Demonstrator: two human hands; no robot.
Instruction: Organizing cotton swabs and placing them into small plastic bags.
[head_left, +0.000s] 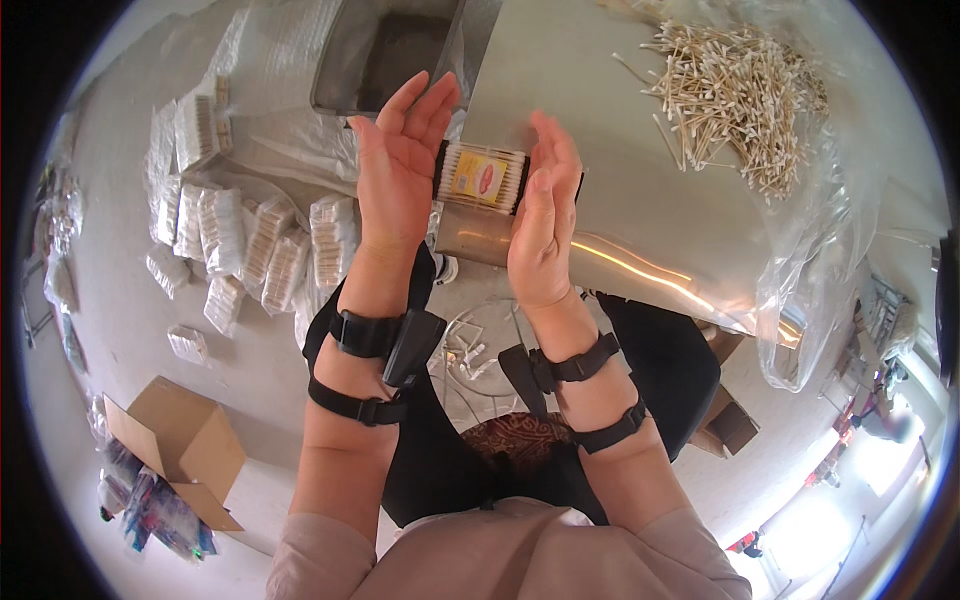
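One flat pack of cotton swabs [481,178] with a yellow label lies between two bare hands, at the near edge of a shiny metal table [570,80]. The left hand [393,185] stands beside its left end, palm open and fingers stretched out; the right hand [542,225] is at the other end, fingers straight and palm turned inward. Whether either palm presses the pack is hard to tell from above. Black straps [365,336] circle both forearms. Toward the table's far right sits a heap of loose swabs [735,100], with clear plastic [790,345] draped nearby. Beyond the left hand is a grey metal bin [352,50]; wrapped bundles [220,230] lie farther left, and an open cardboard box [205,445] stands lower left.
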